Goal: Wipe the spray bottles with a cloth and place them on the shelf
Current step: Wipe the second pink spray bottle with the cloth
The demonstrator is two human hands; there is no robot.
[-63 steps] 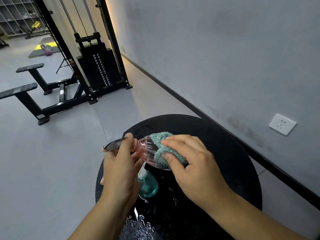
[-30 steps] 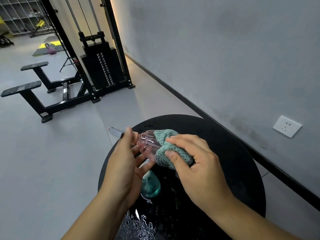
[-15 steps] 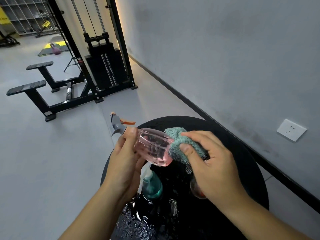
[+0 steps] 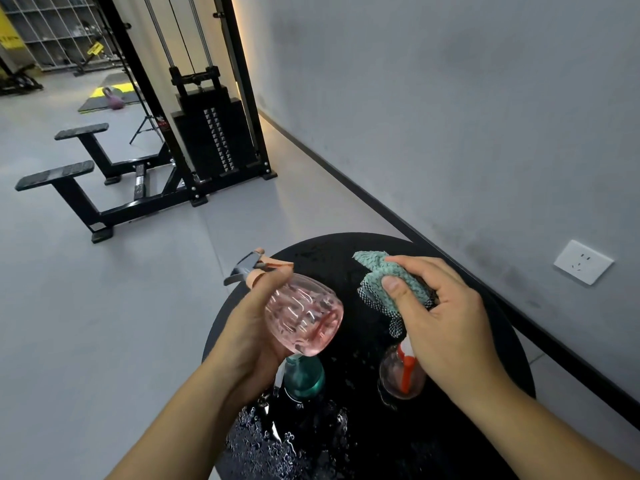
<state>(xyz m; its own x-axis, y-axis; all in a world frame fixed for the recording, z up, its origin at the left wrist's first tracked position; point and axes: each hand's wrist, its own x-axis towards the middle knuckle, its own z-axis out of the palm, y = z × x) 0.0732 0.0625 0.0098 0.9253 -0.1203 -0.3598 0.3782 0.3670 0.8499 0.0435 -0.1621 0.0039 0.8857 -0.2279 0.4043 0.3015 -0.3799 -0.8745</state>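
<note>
My left hand (image 4: 249,327) grips a clear pink spray bottle (image 4: 304,317) near its neck, tilted with the grey and orange nozzle pointing up and left. My right hand (image 4: 446,323) holds a bunched teal cloth (image 4: 391,285) a short way to the right of the bottle, not touching it. Both are held above a round black table (image 4: 485,341). A teal spray bottle (image 4: 304,375) stands on the table below the pink one. A clear bottle with a red nozzle (image 4: 401,375) stands partly hidden under my right hand.
Water drops and a wet shiny patch (image 4: 287,441) cover the table's near side. A grey wall with a white socket (image 4: 583,261) runs along the right. A black cable weight machine (image 4: 207,133) and bench pads (image 4: 55,174) stand on the grey floor beyond. Shelving (image 4: 52,29) shows far at the back left.
The cloth has come off the pink bottle and moved right. My left hand has raised and turned the bottle, nozzle higher. The red-nozzled bottle has come into view under my right hand.
</note>
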